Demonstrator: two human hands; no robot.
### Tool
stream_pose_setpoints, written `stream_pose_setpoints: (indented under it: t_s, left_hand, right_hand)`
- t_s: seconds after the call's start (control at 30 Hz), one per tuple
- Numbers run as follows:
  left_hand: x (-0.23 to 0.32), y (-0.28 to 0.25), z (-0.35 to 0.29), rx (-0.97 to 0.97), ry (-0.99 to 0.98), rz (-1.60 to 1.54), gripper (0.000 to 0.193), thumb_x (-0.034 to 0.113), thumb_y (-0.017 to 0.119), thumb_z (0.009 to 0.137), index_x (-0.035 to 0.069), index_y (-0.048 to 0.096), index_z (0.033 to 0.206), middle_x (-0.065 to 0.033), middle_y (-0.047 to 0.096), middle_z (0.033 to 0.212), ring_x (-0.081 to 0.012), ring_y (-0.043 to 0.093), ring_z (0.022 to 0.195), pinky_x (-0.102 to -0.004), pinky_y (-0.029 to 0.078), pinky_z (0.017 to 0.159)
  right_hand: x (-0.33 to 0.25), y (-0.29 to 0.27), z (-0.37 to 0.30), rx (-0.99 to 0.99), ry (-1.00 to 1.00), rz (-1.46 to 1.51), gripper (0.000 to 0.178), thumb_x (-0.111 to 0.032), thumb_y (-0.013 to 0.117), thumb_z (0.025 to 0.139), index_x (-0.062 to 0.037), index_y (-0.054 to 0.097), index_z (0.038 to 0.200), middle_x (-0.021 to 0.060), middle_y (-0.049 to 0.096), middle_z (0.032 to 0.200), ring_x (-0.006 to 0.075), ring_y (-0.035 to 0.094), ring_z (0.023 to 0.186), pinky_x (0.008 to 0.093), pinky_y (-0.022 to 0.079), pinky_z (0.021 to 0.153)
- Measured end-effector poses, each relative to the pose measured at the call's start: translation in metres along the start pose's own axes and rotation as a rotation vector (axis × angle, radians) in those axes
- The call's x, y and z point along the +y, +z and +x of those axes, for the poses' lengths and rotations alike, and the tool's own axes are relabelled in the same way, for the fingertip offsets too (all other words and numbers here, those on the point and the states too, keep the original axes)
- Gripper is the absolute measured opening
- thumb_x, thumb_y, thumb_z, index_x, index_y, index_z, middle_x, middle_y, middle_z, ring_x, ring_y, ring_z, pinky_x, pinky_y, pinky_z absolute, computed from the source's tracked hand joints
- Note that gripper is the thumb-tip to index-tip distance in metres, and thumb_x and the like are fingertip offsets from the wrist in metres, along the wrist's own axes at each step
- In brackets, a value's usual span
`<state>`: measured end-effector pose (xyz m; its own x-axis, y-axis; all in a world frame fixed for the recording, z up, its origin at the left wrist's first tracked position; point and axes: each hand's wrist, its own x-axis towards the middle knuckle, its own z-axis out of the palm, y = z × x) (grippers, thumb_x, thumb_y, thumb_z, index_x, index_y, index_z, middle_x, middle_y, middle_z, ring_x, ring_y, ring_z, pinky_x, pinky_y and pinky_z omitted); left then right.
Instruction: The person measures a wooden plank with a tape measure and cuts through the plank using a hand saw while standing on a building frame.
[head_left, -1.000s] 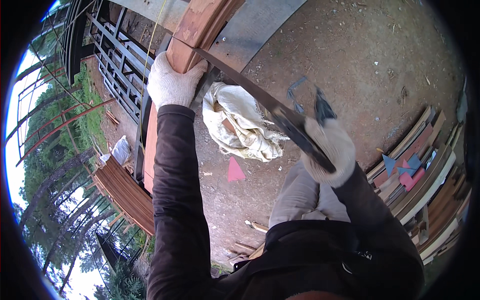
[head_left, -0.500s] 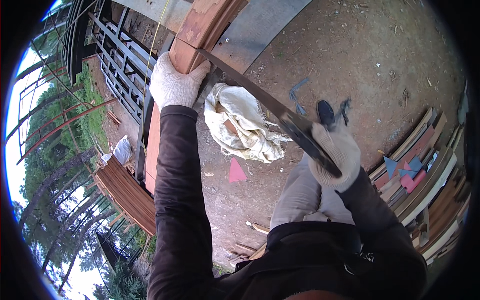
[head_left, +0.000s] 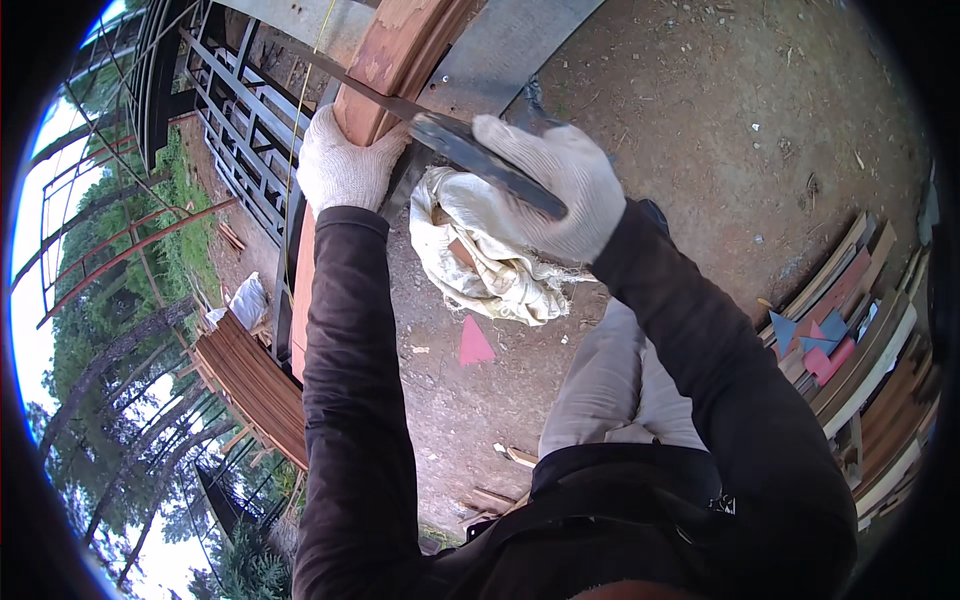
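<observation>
My left hand (head_left: pixel 347 168), in a white knit glove, grips the near part of a reddish-brown wooden beam (head_left: pixel 398 52) with a moulded edge. My right hand (head_left: pixel 562 190), gloved the same way, is closed round the dark handle of a handsaw (head_left: pixel 485 162). The saw's narrow blade lies across the beam just beyond my left hand, and its far end reaches past the beam's left side. Below the saw handle, a crumpled whitish woven sack (head_left: pixel 470 255) sits on the ground.
A grey metal sheet (head_left: pixel 520 55) lies beyond the beam. Dark metal frames (head_left: pixel 245 125) and a stack of brown boards (head_left: pixel 255 385) are at the left. Wood strips (head_left: pixel 840 300) pile up at the right. A pink scrap (head_left: pixel 475 342) lies on the dirt.
My right hand has pushed the saw forward and left, so much more blade has passed across the beam. My left hand keeps its hold, almost unmoved.
</observation>
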<state>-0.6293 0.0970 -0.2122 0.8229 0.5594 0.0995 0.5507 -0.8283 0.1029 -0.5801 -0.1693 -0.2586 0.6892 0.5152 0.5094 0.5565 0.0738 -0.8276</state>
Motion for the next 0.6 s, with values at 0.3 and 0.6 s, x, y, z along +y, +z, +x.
stream_pose_setpoints:
  t_s: [0.3, 0.6]
  left_hand:
    - [-0.011, -0.001, -0.009, 0.049, 0.005, 0.048, 0.083, 0.055, 0.096, 0.062, 0.003, 0.069, 0.121, -0.0194, 0.075, 0.113, -0.0380, 0.074, 0.106, -0.0458, 0.059, 0.094]
    - [-0.014, -0.007, -0.011, 0.044, -0.016, 0.038, 0.080, 0.054, 0.095, 0.063, 0.003, 0.069, 0.119, -0.0197, 0.075, 0.114, -0.0386, 0.074, 0.107, -0.0456, 0.058, 0.094]
  right_hand:
    - [-0.042, -0.039, -0.070, -0.062, 0.542, 0.281, 0.058, -0.021, 0.075, 0.094, -0.0044, 0.060, 0.148, 0.0100, 0.076, 0.092, 0.0267, 0.073, 0.075, 0.0393, 0.053, 0.070]
    - [-0.050, -0.060, -0.088, -0.122, 0.133, -0.120, 0.063, -0.009, 0.080, 0.082, -0.0028, 0.062, 0.142, 0.0135, 0.074, 0.094, 0.0300, 0.069, 0.073, 0.0422, 0.052, 0.072]
